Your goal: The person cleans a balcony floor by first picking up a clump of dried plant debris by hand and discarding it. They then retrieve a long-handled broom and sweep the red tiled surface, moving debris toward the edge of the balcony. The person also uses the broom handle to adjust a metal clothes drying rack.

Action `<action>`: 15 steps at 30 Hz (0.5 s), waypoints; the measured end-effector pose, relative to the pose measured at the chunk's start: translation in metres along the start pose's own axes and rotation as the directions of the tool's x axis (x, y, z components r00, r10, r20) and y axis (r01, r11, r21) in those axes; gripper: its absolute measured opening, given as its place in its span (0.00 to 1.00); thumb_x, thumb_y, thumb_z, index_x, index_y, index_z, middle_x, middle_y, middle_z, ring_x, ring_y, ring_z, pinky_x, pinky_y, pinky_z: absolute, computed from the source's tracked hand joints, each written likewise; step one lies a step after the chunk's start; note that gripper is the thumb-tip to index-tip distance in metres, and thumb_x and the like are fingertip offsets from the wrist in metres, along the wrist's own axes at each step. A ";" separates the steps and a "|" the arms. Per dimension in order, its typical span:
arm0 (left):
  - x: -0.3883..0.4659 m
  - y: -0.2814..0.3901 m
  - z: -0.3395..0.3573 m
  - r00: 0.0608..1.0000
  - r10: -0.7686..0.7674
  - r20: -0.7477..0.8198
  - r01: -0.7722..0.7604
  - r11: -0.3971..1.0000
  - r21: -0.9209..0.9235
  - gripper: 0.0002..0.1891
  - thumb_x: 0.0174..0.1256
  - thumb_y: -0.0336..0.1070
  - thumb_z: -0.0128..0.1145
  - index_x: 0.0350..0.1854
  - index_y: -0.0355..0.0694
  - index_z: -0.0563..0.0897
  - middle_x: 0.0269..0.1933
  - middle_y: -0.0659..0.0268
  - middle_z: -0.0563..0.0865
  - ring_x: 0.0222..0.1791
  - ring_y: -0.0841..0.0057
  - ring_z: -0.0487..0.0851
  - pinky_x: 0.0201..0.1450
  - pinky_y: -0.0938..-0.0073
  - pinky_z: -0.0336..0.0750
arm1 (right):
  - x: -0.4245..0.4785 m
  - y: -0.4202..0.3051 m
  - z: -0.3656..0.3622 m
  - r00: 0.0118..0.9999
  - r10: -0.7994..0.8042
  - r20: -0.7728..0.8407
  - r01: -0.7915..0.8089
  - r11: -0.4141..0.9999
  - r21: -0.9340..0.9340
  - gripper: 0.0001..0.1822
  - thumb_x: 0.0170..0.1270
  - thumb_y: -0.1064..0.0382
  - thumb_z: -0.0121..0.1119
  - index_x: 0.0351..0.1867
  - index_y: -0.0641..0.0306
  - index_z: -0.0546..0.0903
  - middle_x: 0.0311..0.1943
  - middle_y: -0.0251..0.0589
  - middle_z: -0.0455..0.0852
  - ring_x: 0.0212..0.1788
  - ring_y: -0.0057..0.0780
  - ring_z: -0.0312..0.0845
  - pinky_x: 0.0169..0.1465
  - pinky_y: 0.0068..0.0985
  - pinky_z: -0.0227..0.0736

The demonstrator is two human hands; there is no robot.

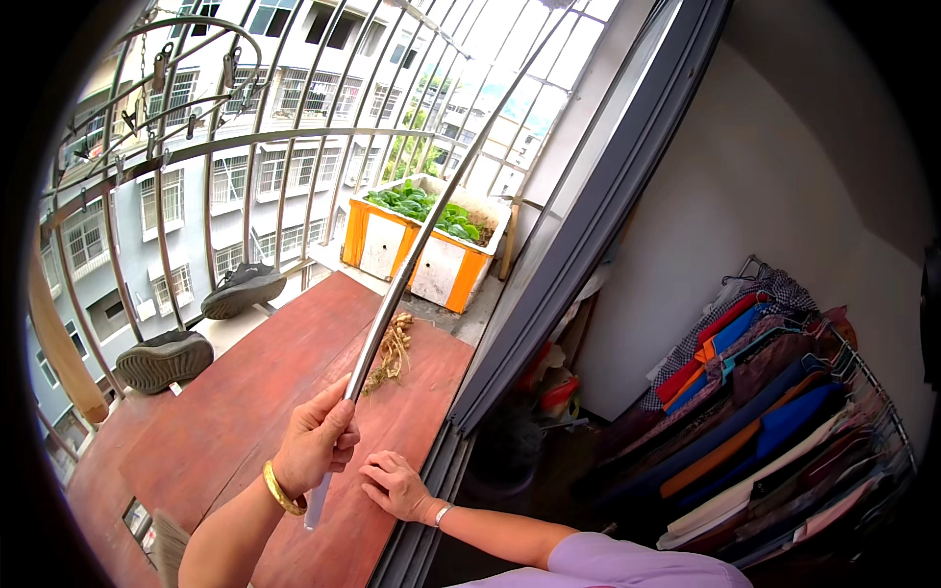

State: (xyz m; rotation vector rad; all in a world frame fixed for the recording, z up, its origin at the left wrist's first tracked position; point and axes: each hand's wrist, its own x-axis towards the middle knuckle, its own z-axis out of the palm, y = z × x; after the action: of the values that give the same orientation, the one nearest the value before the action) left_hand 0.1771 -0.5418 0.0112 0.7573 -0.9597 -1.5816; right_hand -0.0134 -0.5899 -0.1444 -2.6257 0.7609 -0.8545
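My left hand [320,439], with a gold bangle at its wrist, is closed round a long metal pole [412,261]. A pale plastic end of the pole shows below the fist, and the shaft slants up past the window bars to the top of the picture. My right hand [397,485], wearing a silver bracelet, rests palm down on a reddish-brown wooden board [294,367] beside the sliding-door track. Its fingers are slightly apart and hold nothing. Beyond the hands, a bunch of dried plant stems with pale knobbly lumps [393,349] lies on the board, close behind the pole.
Metal window bars [287,169] enclose the ledge. A foam planter box [441,264] with leafy greens stands at the far end. Two dark shoes [165,360] lie along the left. A clip hanger [191,95] hangs upper left. A sliding-door frame [573,228] and a clothes rack [871,375] are right.
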 end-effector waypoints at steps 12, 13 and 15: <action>0.029 0.009 0.022 0.983 0.045 0.181 -0.033 0.997 -0.072 0.21 0.75 0.39 0.44 0.69 0.50 0.66 0.22 0.75 0.65 0.17 0.90 0.56 0.17 0.88 0.53 | 0.003 -0.002 -0.002 1.000 -0.020 -0.007 0.020 1.000 0.001 0.12 0.57 0.65 0.60 0.43 0.64 0.77 0.45 0.43 0.74 0.52 0.42 0.69 0.57 0.35 0.65; 0.043 0.021 0.032 0.979 0.039 0.202 -0.025 0.997 -0.070 0.21 0.75 0.41 0.45 0.69 0.51 0.66 0.22 0.75 0.65 0.17 0.90 0.56 0.17 0.88 0.52 | 0.001 0.002 -0.001 1.000 -0.015 -0.011 0.015 1.000 0.005 0.12 0.57 0.65 0.60 0.43 0.64 0.77 0.45 0.43 0.73 0.52 0.42 0.69 0.57 0.35 0.65; 0.067 0.043 0.046 0.975 0.063 0.212 -0.054 0.997 -0.048 0.22 0.75 0.43 0.46 0.69 0.52 0.66 0.22 0.76 0.65 0.17 0.91 0.56 0.16 0.89 0.50 | 0.001 0.002 0.003 1.000 -0.015 -0.008 0.015 1.000 0.021 0.12 0.57 0.65 0.60 0.43 0.63 0.77 0.45 0.43 0.73 0.52 0.42 0.69 0.57 0.35 0.65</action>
State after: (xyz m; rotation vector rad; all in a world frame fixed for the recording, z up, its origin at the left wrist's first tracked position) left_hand 0.1436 -0.6020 0.0716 0.5320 -1.0902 -1.6492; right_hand -0.0109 -0.5917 -0.1470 -2.6147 0.7307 -0.8724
